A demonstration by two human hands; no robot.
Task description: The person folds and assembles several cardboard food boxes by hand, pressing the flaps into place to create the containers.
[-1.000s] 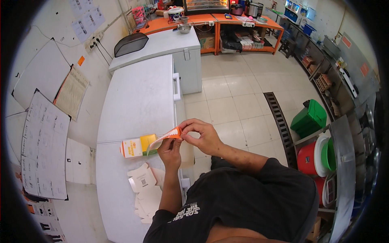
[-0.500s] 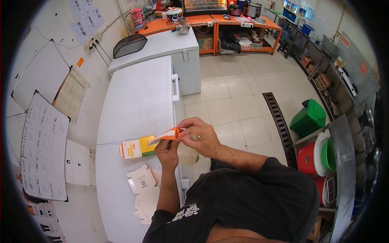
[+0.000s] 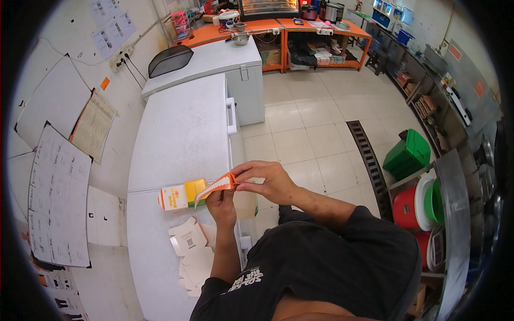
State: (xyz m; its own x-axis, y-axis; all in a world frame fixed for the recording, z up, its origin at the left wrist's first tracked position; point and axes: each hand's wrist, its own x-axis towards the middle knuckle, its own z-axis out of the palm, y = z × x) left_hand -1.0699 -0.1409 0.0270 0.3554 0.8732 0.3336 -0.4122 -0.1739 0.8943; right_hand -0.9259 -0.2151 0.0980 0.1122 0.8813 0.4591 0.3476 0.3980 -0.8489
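Note:
Between my two hands, above the edge of a white chest freezer point(image 3: 176, 117), is a small orange-and-white carton point(image 3: 218, 184). My left hand point(image 3: 221, 207) grips it from below, thumb and fingers closed on its lower side. From the right, my right hand point(image 3: 270, 181) pinches the carton's orange end between thumb and fingertips. Just left of the carton, a white-and-orange carton point(image 3: 173, 198) and a yellow-and-green carton point(image 3: 195, 191) sit side by side on the freezer. Nearer to me lie several flat, unfolded card blanks point(image 3: 195, 270), pale side up.
A second white freezer point(image 3: 219, 56) with a dark mesh cover point(image 3: 170, 60) stands beyond. Orange counters point(image 3: 326, 29) run across the back. To the right are a floor drain grate point(image 3: 369, 168), a green bin point(image 3: 408, 155), a red container point(image 3: 405, 208) and metal shelving point(image 3: 455, 230).
The carton has turned so that more of its white zigzag side shows. My right hand's fingers have straightened and spread a little along its orange end.

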